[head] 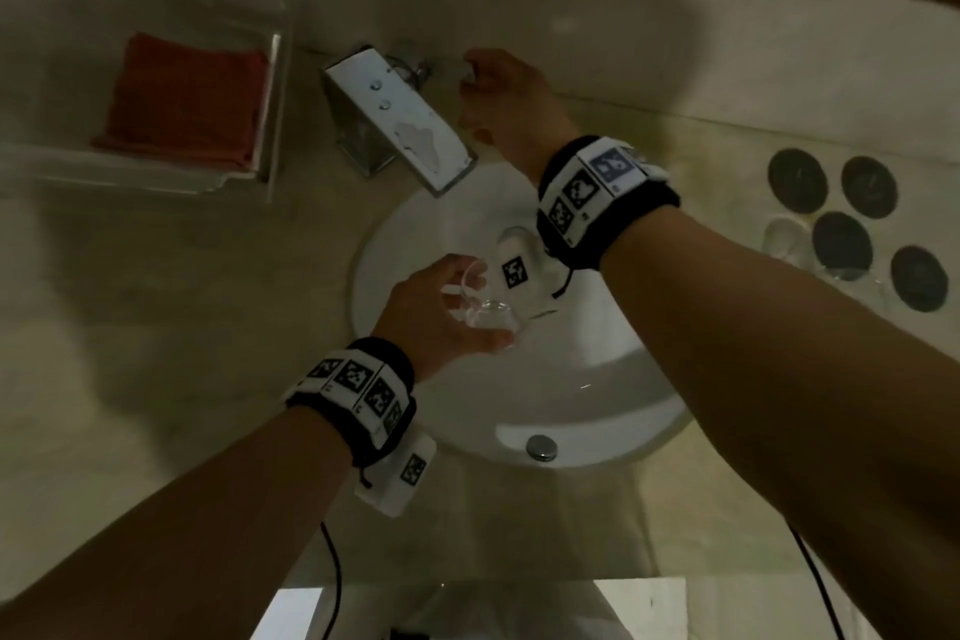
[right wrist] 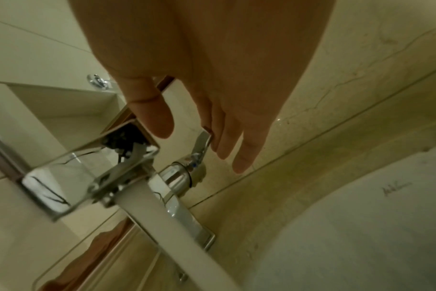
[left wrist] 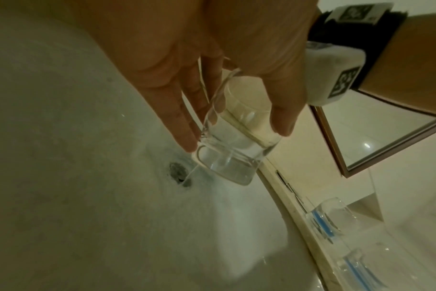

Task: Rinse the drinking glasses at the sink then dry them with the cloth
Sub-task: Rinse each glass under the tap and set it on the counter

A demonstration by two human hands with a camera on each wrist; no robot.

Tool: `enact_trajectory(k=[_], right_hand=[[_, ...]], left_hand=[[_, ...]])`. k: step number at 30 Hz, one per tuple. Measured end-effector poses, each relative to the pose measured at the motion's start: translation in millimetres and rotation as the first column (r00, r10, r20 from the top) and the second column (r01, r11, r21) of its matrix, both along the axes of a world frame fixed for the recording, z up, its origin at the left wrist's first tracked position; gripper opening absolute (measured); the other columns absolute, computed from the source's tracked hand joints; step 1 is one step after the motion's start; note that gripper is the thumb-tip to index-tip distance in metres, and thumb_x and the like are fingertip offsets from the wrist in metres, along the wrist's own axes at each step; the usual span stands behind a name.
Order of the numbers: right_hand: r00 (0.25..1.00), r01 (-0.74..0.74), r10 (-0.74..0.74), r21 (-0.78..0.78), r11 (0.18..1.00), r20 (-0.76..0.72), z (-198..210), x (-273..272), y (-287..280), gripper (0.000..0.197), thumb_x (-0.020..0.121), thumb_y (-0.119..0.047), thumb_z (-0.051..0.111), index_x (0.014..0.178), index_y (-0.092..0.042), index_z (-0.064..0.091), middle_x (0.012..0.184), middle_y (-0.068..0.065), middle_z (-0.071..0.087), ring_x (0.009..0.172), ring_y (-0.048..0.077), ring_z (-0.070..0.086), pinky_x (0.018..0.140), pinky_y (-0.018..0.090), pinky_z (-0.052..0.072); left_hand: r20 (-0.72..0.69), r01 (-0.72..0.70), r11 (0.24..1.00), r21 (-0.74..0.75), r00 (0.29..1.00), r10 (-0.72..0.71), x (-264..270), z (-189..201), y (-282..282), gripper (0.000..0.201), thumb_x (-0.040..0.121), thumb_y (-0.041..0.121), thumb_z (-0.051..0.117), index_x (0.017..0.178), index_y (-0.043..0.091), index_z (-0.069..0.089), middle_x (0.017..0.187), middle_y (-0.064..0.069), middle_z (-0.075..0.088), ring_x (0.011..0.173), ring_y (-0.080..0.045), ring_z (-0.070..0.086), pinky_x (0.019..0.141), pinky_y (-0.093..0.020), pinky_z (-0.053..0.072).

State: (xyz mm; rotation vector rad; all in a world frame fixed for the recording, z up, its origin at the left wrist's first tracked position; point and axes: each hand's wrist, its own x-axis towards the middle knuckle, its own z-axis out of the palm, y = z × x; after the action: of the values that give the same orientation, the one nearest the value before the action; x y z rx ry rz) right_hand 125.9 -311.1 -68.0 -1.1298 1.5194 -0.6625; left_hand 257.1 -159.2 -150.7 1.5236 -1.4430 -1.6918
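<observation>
My left hand (head: 447, 307) grips a clear drinking glass (head: 480, 299) over the white sink (head: 571, 379). The glass (left wrist: 239, 141) is tilted, and a thin stream of water (left wrist: 192, 173) runs from it toward the drain (left wrist: 178, 173). My right hand (head: 506, 88) reaches to the back wall, where straight fingers (right wrist: 224, 141) touch the chrome tap lever (right wrist: 202, 143). The thumb stays clear of the lever. The flat tap spout (head: 405, 120) juts over the basin. A folded red cloth (head: 187, 99) lies in a clear tray (head: 270, 120) on the left counter.
Several dark round coasters (head: 841, 244) lie on the right counter, with more clear glasses (head: 784, 237) beside them. Two of those glasses (left wrist: 329, 218) stand close to the basin rim. A framed mirror (left wrist: 386, 137) hangs on the wall behind.
</observation>
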Motion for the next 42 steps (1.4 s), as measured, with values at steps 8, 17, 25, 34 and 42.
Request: enact_trajectory(k=[8, 17, 25, 34, 42], right_hand=[[0.999, 0.043, -0.041, -0.073, 0.996, 0.024, -2.0, 3.6, 27.3, 0.046, 0.087, -0.004, 0.057, 0.134, -0.004, 0.058, 0.104, 0.001, 0.066, 0.098, 0.019, 0.060, 0.091, 0.039, 0.053], [0.969, 0.105, -0.125, -0.102, 0.989, -0.214, 4.5, -34.3, 122.9, 0.046, 0.095, -0.031, 0.064, 0.138, -0.015, 0.056, 0.125, -0.002, 0.068, 0.115, 0.013, 0.064, 0.104, 0.041, 0.052], [0.871, 0.213, -0.247, -0.128, 0.969, -0.425, 28.3, -139.4, 288.8, 0.040, 0.092, -0.033, 0.068, 0.130, -0.022, 0.060, 0.114, -0.013, 0.067, 0.103, 0.000, 0.066, 0.093, 0.030, 0.058], [0.850, 0.378, -0.429, -0.213, 0.901, -0.305, 11.0, -210.9, 378.5, 0.062, 0.069, -0.041, 0.087, 0.122, -0.025, 0.061, 0.117, -0.010, 0.066, 0.098, 0.005, 0.069, 0.080, 0.022, 0.061], [0.806, 0.479, -0.514, -0.186, 0.858, -0.295, -16.2, -249.8, 414.5, 0.062, 0.067, -0.034, 0.093, 0.122, -0.024, 0.066, 0.114, -0.013, 0.070, 0.095, 0.004, 0.070, 0.083, 0.031, 0.063]], left_hand=[[-0.014, -0.048, 0.998, -0.044, 0.999, 0.048, 13.9, 0.8, -7.9, 0.080, 0.053, 0.035, 0.097, 0.123, 0.024, 0.060, 0.113, 0.012, 0.066, 0.101, -0.012, 0.067, 0.084, -0.029, 0.060], [-0.027, 0.077, 0.996, -0.043, 0.997, -0.078, -9.8, 15.1, 4.1, 0.076, 0.055, 0.030, 0.096, 0.121, 0.029, 0.060, 0.114, 0.014, 0.066, 0.103, -0.010, 0.066, 0.084, -0.031, 0.060], [-0.053, 0.339, 0.932, -0.128, 0.936, -0.348, -98.6, 45.4, 38.2, 0.070, 0.056, 0.028, 0.096, 0.116, 0.030, 0.060, 0.111, 0.015, 0.067, 0.097, 0.000, 0.066, 0.082, -0.021, 0.059], [0.006, 0.512, 0.840, -0.178, 0.854, -0.520, -198.2, 43.6, 94.0, 0.078, 0.053, 0.036, 0.098, 0.122, 0.033, 0.061, 0.112, 0.016, 0.069, 0.103, 0.002, 0.065, 0.083, -0.018, 0.058], [0.161, 0.583, 0.772, -0.252, 0.812, -0.561, -242.5, 35.7, 124.6, 0.079, 0.057, 0.043, 0.094, 0.127, 0.027, 0.061, 0.117, 0.010, 0.069, 0.106, -0.007, 0.064, 0.092, -0.028, 0.056]])
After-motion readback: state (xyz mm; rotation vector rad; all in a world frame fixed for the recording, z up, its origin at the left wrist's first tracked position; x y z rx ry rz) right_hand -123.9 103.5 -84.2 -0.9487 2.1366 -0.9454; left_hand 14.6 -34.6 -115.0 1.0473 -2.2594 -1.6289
